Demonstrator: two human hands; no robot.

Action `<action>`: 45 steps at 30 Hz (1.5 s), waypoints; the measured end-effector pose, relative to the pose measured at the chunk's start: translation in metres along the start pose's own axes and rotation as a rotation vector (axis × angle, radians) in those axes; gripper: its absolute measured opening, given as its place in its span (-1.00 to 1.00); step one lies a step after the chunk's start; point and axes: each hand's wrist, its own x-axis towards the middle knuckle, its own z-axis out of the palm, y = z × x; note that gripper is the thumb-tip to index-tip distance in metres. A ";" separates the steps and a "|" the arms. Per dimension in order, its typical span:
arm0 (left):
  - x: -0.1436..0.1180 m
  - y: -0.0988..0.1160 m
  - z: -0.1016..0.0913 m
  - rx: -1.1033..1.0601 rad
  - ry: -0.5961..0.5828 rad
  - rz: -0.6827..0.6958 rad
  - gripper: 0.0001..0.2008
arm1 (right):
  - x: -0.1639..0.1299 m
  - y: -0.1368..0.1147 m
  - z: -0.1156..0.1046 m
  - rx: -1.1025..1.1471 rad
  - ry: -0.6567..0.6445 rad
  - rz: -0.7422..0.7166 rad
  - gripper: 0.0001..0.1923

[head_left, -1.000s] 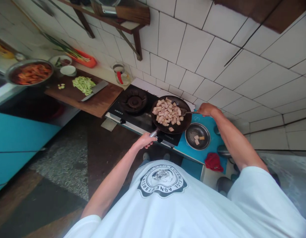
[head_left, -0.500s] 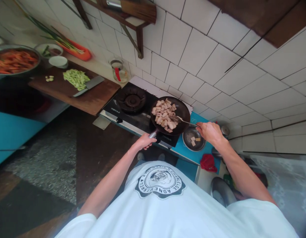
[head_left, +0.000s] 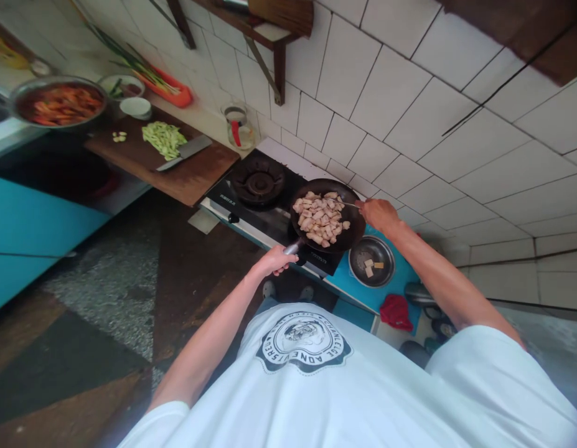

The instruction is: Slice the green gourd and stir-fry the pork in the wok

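Observation:
My left hand (head_left: 277,260) is closed round the metal-ended handle (head_left: 292,248) of a dark wok (head_left: 352,236), which stands on the right burner of the stove. Many pale chunks of sliced meat (head_left: 322,218) lie heaped in the wok. My right hand (head_left: 379,214) grips a thin metal fork (head_left: 350,204) over the wok's right rim. Its tip reaches the upper edge of the meat and is partly hidden there. A smaller metal bowl (head_left: 384,252) with a few pale pieces (head_left: 370,266) sits just below my right hand.
The left burner (head_left: 259,179) stands beside the wok. Farther left, a cutting board (head_left: 204,174) holds chopped green vegetable (head_left: 163,140) and a cleaver (head_left: 188,151). A glass jar (head_left: 244,134) is by the wall. A red cloth (head_left: 395,312) lies at right; a wooden shelf (head_left: 279,68) juts out above.
My right hand has moved up and left, carrying the fork from the meat's right side to its upper edge. The meat has shifted and spread. The view has swung slightly left.

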 end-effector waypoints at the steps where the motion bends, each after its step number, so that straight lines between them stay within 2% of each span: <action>1: -0.001 0.000 0.000 0.000 0.003 -0.005 -0.68 | -0.010 0.003 0.008 0.006 -0.024 0.003 -0.54; 5: 0.000 0.000 0.000 -0.005 -0.019 0.001 -0.68 | -0.064 0.003 0.035 0.063 -0.084 0.075 -0.54; 10: 0.003 -0.003 -0.001 -0.001 -0.039 0.013 -0.67 | -0.121 -0.038 0.050 0.170 -0.043 0.140 -0.53; 13: 0.003 -0.003 -0.001 0.004 -0.043 0.014 -0.68 | -0.142 -0.048 0.040 0.202 -0.033 0.181 -0.54; 17: 0.002 -0.002 -0.001 -0.011 -0.048 0.021 -0.68 | -0.158 -0.031 0.010 0.253 0.030 0.204 -0.54; 20: 0.000 -0.001 -0.001 -0.021 -0.052 0.024 -0.66 | -0.151 -0.032 -0.006 0.296 0.041 0.157 -0.53; 22: -0.001 0.000 -0.002 -0.014 -0.050 0.029 -0.67 | -0.134 -0.052 -0.008 0.298 0.002 0.154 -0.55; 25: -0.002 0.001 -0.002 0.006 -0.040 0.033 -0.67 | -0.100 -0.092 0.001 0.261 -0.064 0.235 -0.59; 28: -0.004 0.002 -0.003 0.011 -0.043 0.029 -0.68 | -0.074 -0.117 0.012 0.256 -0.049 0.345 -0.60; 31: -0.004 0.002 -0.003 0.007 -0.040 0.031 -0.71 | -0.075 -0.117 0.016 0.288 -0.036 0.427 -0.58; 34: -0.002 0.000 -0.002 0.007 -0.048 0.038 -0.71 | -0.100 -0.104 0.011 0.325 -0.004 0.470 -0.57; 37: 0.000 -0.001 -0.003 0.001 -0.056 0.041 -0.70 | -0.117 -0.093 0.001 0.326 0.088 0.520 -0.54; 40: 0.001 -0.002 -0.003 -0.004 -0.059 0.030 -0.72 | -0.101 -0.097 -0.005 0.299 0.087 0.539 -0.51; 43: 0.001 -0.002 -0.005 -0.006 -0.073 0.022 -0.71 | -0.073 -0.118 -0.002 0.289 0.001 0.472 -0.52; 45: 0.001 -0.002 -0.006 -0.002 -0.086 0.026 -0.70 | -0.068 -0.136 0.004 0.264 -0.038 0.440 -0.51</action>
